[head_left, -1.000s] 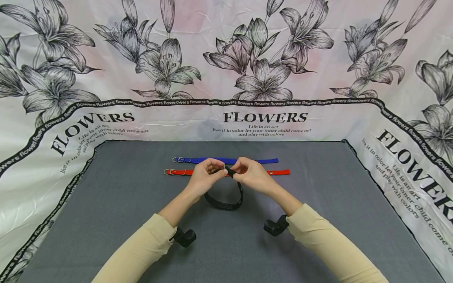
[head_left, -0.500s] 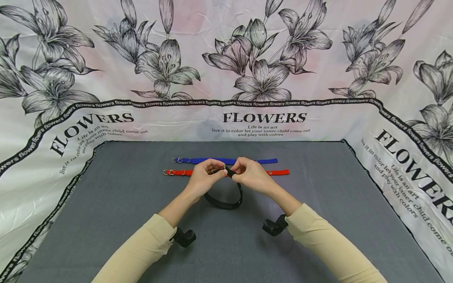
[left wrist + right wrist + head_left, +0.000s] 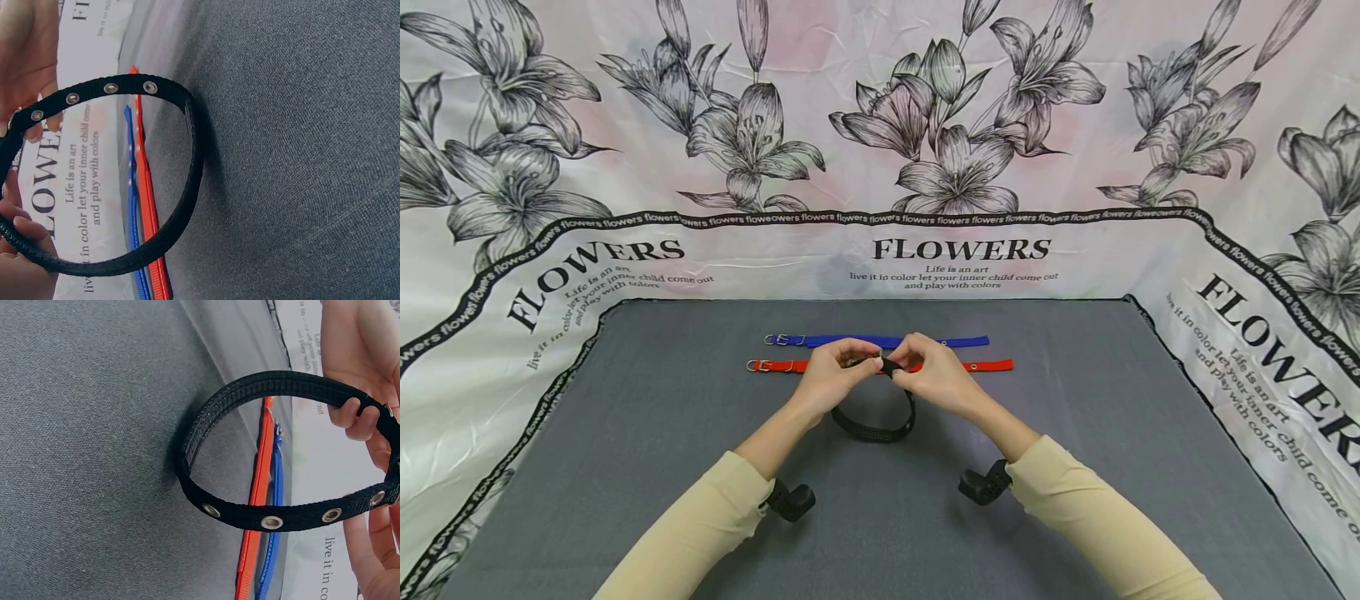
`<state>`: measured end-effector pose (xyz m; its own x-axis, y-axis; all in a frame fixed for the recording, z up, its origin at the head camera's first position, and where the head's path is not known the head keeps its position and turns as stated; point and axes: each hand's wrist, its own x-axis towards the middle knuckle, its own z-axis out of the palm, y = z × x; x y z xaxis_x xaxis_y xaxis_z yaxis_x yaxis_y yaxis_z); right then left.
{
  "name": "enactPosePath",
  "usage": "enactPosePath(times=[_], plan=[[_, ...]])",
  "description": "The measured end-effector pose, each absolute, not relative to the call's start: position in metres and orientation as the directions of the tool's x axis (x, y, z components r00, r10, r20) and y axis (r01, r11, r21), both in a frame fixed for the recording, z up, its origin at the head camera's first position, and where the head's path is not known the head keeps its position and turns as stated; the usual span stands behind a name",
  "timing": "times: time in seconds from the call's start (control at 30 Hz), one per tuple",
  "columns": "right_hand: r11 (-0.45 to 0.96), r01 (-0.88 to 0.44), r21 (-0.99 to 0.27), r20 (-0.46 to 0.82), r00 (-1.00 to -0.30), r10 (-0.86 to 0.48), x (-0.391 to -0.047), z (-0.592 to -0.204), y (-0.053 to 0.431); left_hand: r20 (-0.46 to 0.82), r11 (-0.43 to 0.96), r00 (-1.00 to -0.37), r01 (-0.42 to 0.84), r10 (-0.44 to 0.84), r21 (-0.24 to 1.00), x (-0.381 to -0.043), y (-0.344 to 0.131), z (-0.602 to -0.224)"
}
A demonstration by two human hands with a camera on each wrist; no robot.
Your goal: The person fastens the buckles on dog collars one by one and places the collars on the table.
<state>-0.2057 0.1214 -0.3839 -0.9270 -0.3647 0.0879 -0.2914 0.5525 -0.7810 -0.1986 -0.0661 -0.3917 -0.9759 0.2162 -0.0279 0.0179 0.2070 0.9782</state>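
A black collar (image 3: 872,434) with metal eyelets (image 3: 110,88) is bent into a loop, its lower curve hanging towards the grey cloth. My left hand (image 3: 835,375) grips it near the buckle end, fingers curled round the padded band in the right wrist view. Opposite, my right hand (image 3: 936,375) pinches the strap's other end between thumb and fingers. The two ends meet between the fingertips, where a bit of metal shows in both wrist views; the fingers partly hide the buckle. Behind the hands lie a red collar (image 3: 778,365) and a blue collar (image 3: 970,341), flat and side by side.
Grey cloth (image 3: 625,433) covers the work surface. A white flower-printed fabric (image 3: 775,258) with lettering rises at the back and both sides. Black wrist devices (image 3: 792,503) stick out below the sleeves.
The hands stay in nearly the same place on the black collar. The strap between the fingertips shifts slightly, and the loop sits a touch higher and wider. The red and blue collars stay put.
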Motion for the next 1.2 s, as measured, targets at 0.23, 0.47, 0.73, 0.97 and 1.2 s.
enactPosePath(times=[0.23,0.47,0.73,0.97,1.2], plan=[[0.531,-0.275,-0.802,0.092,-0.934,-0.345,-0.2045,-0.3866,0.1223,-0.051,0.193,-0.976,-0.01,0.21,0.981,-0.2008,-0.0652,-0.3972],[0.53,-0.284,-0.799,0.087,-0.927,-0.366,-0.2043,-0.3871,0.1214,-0.015,0.175,-0.986,0.015,0.169,0.985,-0.202,-0.0647,-0.3988],[0.539,-0.285,-0.792,0.067,-0.92,-0.387,-0.205,-0.3873,0.1203,-0.003,0.155,-0.99,0.019,0.14,0.988,-0.2013,-0.0656,-0.3978],[0.55,-0.28,-0.786,0.062,-0.923,-0.381,-0.2063,-0.3889,0.1207,-0.02,0.107,-0.993,-0.007,0.119,0.994,-0.2014,-0.0667,-0.3948],[0.547,-0.262,-0.795,0.049,-0.927,-0.373,-0.2065,-0.3915,0.122,-0.037,0.029,-0.994,-0.034,0.105,0.999,-0.2047,-0.0675,-0.3927]])
